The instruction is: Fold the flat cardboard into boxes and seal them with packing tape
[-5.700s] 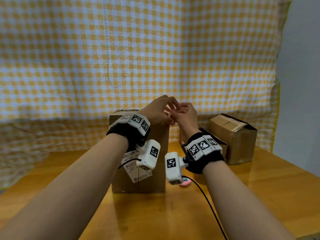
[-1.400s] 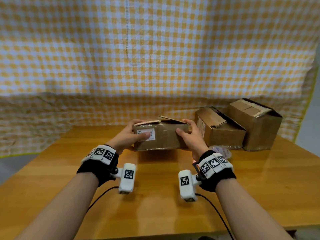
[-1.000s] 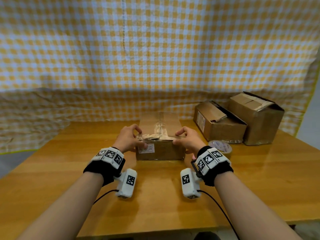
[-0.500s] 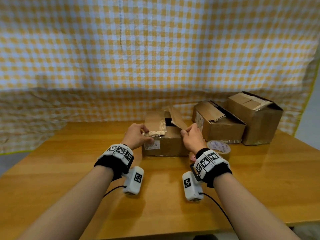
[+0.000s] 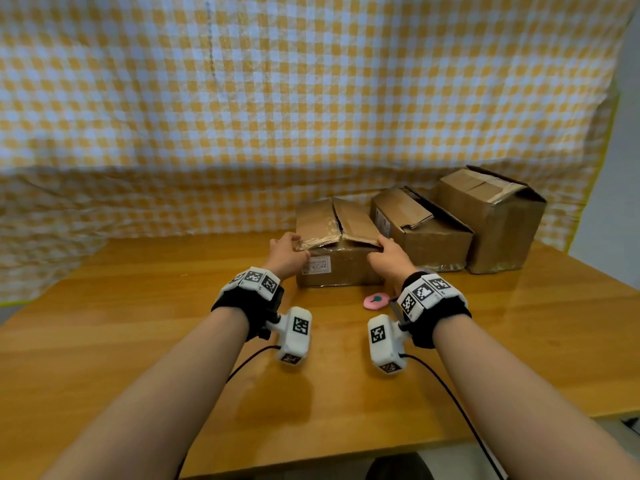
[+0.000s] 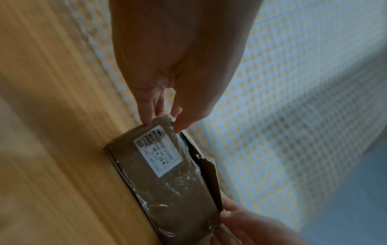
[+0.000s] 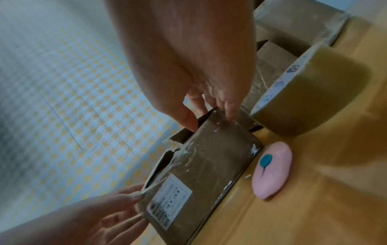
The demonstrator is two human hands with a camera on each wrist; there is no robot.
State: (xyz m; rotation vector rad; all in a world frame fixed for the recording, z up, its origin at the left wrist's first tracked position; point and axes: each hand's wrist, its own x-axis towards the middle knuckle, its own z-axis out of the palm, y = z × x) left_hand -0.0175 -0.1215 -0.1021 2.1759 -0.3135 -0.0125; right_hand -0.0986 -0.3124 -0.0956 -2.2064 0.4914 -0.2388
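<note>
A small brown cardboard box [image 5: 337, 268] with a white label [image 5: 316, 265] lies on the wooden table [image 5: 138, 341]. Its two top flaps [image 5: 355, 220] slope together, with a narrow dark gap along the seam. My left hand [image 5: 287, 252] pinches the left flap's near corner; the left wrist view shows thumb and fingers [image 6: 178, 122] on either side of that corner. My right hand [image 5: 388, 254] pinches the right flap's near corner [image 7: 211, 116]. Old clear tape wrinkles across the box's front [image 6: 178, 182]. A roll of packing tape [image 7: 310, 97] stands just right of the box, behind my right hand.
Two more cardboard boxes [image 5: 420, 233] [image 5: 491, 216] stand to the right, by the table's back edge. A small pink object with a teal dot [image 5: 375, 301] lies in front of the box. A yellow checked cloth [image 5: 277, 116] hangs behind the table.
The two top flaps, raised and apart half a second ago, now lie lower and nearly meet. Both hands stay at the flaps' near corners. Earlier the box was turned over and set down.
</note>
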